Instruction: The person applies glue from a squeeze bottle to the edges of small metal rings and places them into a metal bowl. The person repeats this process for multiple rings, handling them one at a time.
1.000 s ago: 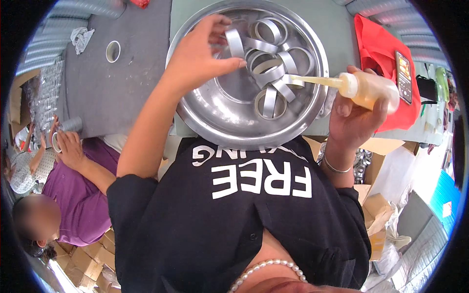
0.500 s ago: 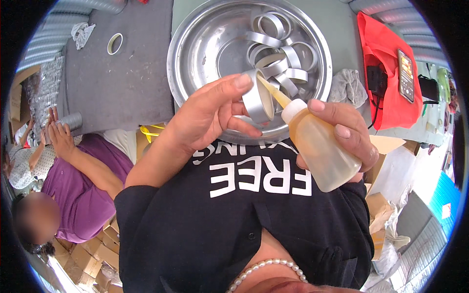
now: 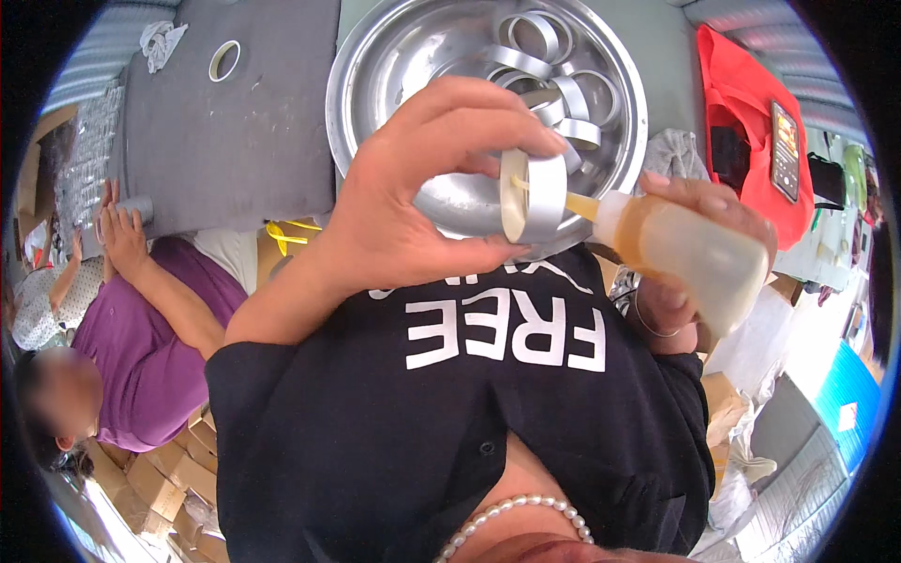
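My left hand (image 3: 413,188) holds a silver metal ring (image 3: 533,197) on edge between thumb and fingers, close to my chest. My right hand (image 3: 699,220) grips a soft squeeze bottle (image 3: 685,253) of amber liquid, its thin nozzle poking into the ring's inside. Behind the hands lies a large round steel basin (image 3: 375,75) with several more silver rings (image 3: 544,56) in it.
A grey mat (image 3: 225,131) lies left of the basin, with a tape roll (image 3: 223,59) and a crumpled cloth (image 3: 161,39). A red bag (image 3: 741,103) with a phone (image 3: 785,136) lies at right. A person in a purple shirt (image 3: 141,319) works at left; cardboard boxes (image 3: 141,479) below.
My left hand picked a ring out of the basin and brought it up close. My right hand pulled the bottle back from the basin and put its nozzle into the ring.
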The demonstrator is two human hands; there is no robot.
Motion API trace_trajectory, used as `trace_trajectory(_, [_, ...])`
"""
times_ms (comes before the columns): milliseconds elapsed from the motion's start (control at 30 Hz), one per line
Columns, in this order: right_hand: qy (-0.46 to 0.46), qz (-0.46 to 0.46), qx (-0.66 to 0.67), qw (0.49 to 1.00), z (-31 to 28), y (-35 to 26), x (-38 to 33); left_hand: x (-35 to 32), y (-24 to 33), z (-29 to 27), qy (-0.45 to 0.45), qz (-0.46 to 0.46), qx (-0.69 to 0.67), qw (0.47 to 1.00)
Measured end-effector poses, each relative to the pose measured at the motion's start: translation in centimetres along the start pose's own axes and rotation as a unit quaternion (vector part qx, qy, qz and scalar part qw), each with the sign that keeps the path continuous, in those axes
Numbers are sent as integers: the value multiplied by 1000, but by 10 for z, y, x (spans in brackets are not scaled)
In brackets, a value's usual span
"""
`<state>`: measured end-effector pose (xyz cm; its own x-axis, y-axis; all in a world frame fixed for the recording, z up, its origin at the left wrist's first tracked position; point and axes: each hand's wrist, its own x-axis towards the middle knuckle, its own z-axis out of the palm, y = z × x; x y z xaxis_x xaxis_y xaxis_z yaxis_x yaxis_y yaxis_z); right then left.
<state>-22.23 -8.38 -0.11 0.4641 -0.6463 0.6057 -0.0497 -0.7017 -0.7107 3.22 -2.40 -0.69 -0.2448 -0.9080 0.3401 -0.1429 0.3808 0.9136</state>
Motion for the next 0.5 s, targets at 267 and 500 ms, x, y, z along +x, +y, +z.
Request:
trace_trajectory(267, [141,305,247,909,16,-8,9,4,-3,5,-24,154,140,978])
trace_trajectory(500, [137,404,573,700,18,26,8,-1,-4,3,40,95,152,983])
